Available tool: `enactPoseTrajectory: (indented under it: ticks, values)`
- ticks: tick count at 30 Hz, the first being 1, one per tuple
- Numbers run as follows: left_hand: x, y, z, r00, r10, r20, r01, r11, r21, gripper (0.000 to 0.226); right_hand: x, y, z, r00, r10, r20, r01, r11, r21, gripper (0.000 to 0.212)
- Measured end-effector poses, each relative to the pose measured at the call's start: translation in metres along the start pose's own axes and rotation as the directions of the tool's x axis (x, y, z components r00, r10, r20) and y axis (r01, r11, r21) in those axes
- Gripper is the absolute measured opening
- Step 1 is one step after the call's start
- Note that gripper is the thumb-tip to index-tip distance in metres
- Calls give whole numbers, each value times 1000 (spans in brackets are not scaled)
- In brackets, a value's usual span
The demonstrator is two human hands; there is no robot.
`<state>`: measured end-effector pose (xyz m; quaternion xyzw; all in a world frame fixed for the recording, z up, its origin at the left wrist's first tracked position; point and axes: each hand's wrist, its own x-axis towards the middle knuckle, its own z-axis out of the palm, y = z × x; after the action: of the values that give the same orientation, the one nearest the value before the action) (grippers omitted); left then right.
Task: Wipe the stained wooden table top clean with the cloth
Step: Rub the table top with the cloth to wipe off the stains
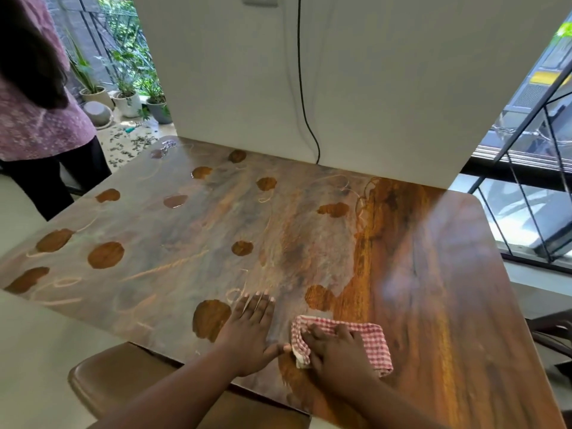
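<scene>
Reaching in from the lower edge, both forearms stretch forward over the near side of the table [433, 274]. The left hand [250, 332] lies flat on the wood, palm down, fingers straight and close together pointing away, thumb spread out to the right so its tip comes just beside the cloth [371, 339]; it holds nothing. The right hand [337, 351] presses down on the red-and-white checked cloth with fingers bent and spread over its left part, gripping the folds loosely against the table. The cloth sits near the front edge, a little right of centre, on the boundary between the dull, greyish filmed area to the left and the glossy brown wood to the right. Round brown spots [106, 254] and pale looping streaks are scattered over the filmed area.

Much of the cloth's left portion is covered by the right hand, and its outline is blurred. Both elbows are cut off by the bottom edge. A brown chair seat [123, 379] shows partly below the table edge. At far left a second person [40, 119] in a patterned top stands, cut off by the frame
</scene>
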<state>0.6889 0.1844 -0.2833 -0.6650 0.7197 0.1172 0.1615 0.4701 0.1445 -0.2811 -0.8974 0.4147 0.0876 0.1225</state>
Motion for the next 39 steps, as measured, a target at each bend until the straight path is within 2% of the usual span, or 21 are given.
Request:
enactPoseTrajectory:
  ticks: [1,3,6,8,11,13,16,17,20,23,25,28,32,34,36,38,39]
  values:
    - [0,-1,0,1000,5,1,-5,1000,2,100,4,-9,1,1000,1,17,-1,1000,-2,53]
    - [0,-2,-1,1000,25,4,-25,1000,11,103,2,-18,3,992,-88,90,89,996,-13,55]
    - [1,-4,-5,999,46,9,-46,999,19,103,-19,-10,5,915,-379,140,393,915,-92,44]
    - [2,-4,-8,998,57,16,-58,998,16,105,-29,6,5,929,-345,136,365,915,-170,35]
    - [3,-4,-9,998,60,16,-60,998,15,103,-33,26,-1,948,-274,163,297,945,-136,33]
    - [2,-4,-8,998,66,14,-66,997,30,98,-24,20,-6,944,-278,180,295,953,-72,44]
    - [5,0,-3,998,67,1,-67,997,27,98,-10,-10,-4,981,-154,117,155,988,-3,53]
    - [6,1,-2,998,69,-4,-68,997,28,101,-8,-20,0,978,-165,131,167,986,-7,53]
    - [13,6,2,996,91,-15,-91,996,-2,109,-18,-26,13,912,-338,231,339,940,36,55]
    - [17,9,5,994,110,-21,-111,993,-27,113,-32,2,10,909,-350,227,345,936,65,47]
    - [18,9,8,994,109,-31,-110,993,-35,112,-35,23,0,913,-338,227,342,939,21,45]
    - [20,10,10,995,92,-38,-93,995,-44,113,-31,42,-13,940,-240,242,250,968,-9,45]
    - [23,15,6,998,44,-49,-46,998,-36,98,-6,22,-18,986,-72,150,74,997,-13,46]
    - [27,18,4,998,28,-52,-30,999,-40,94,1,6,-6,980,-122,155,125,992,-8,48]
    - [33,21,2,998,14,-64,-17,999,-50,97,-8,7,2,943,-249,221,247,968,37,47]
    - [36,23,0,998,18,-66,-22,998,-62,104,-18,26,3,907,-384,175,391,921,-5,42]
    - [38,24,0,998,17,-58,-21,997,-70,105,-23,38,2,900,-401,172,412,911,-34,40]
